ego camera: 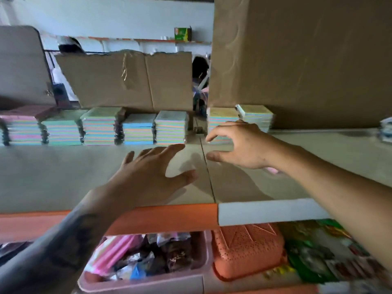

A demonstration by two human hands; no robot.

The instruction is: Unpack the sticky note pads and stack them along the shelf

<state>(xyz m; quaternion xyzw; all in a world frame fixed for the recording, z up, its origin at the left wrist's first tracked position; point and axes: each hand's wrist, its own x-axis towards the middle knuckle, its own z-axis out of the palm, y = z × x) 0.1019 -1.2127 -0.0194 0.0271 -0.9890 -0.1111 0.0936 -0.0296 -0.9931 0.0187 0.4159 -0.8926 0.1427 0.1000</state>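
Observation:
Several stacks of pastel sticky note pads (pixel 137 129) stand in a row along the back of the grey shelf (pixel 63 172). Two more stacks (pixel 222 120) sit right of the shelf seam, with one pad (pixel 257 116) leaning at the far right. My left hand (pixel 152 172) hovers over the shelf with fingers spread and holds nothing. My right hand (pixel 239 145) reaches toward the right stacks, thumb and fingers apart in a wide C, empty. A small pink thing (pixel 271 170) peeks out under my right wrist.
A large cardboard box (pixel 307 60) towers at the right rear; a torn cardboard sheet (pixel 127 79) stands behind the row. Below the shelf edge sit a pink tray (pixel 144 281) of packets, an orange basket (pixel 248 249) and printed packages (pixel 318 251). A person's head shows in the gap.

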